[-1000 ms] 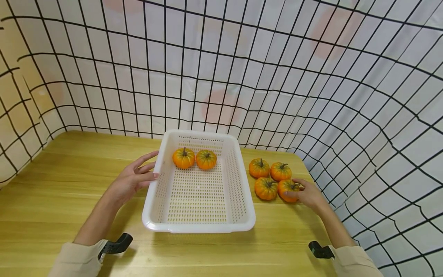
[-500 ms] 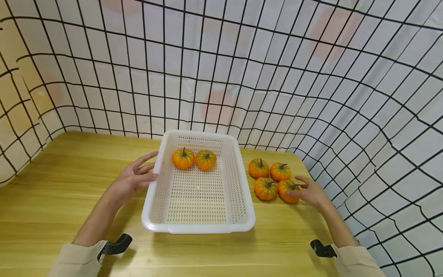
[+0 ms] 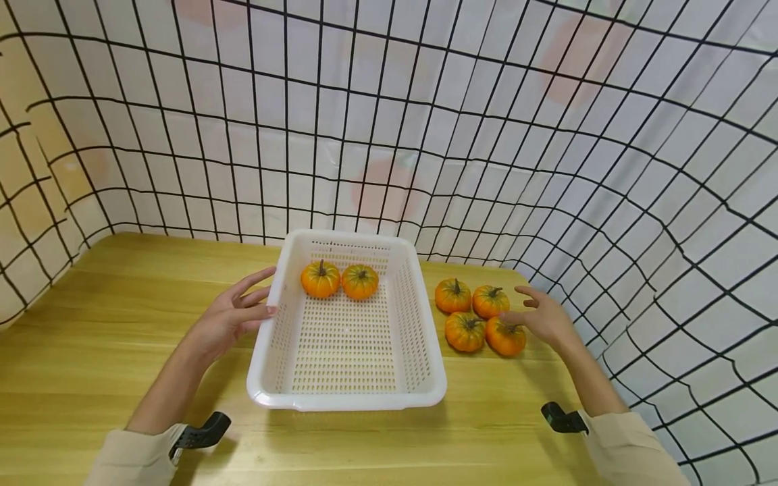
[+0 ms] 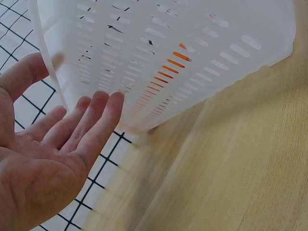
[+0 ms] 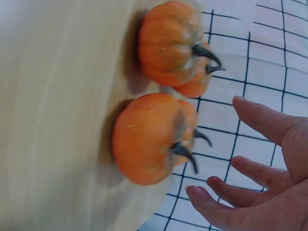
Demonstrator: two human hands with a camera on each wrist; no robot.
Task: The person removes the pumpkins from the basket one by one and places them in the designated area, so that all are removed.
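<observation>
A white plastic basket (image 3: 349, 401) with slotted walls holds two small orange pumpkins, one on the left (image 3: 320, 279) and one on the right (image 3: 360, 281), near its back wall. My left hand (image 3: 227, 320) touches the basket's left side, fingers extended against the outer wall and thumb at the rim in the left wrist view. To the right, several more pumpkins (image 3: 465, 332) sit in a tight cluster. Over the front right pumpkin (image 3: 506, 337) hovers my right hand (image 3: 543, 317), its fingers spread and nothing held; the right wrist view shows a gap between fingertips and stems.
Everything stands on a wooden table (image 3: 121, 304). A black wire grid (image 3: 365, 155) backed with white sheeting rises along the back and both sides, close to my right arm. Black wrist mounts (image 3: 562, 418) stick out from both sleeves.
My right hand has come off the front right pumpkin, rising and shifting slightly back with the fingers spread. The left hand, basket and pumpkins stay where they were; the head view shifts slightly.
</observation>
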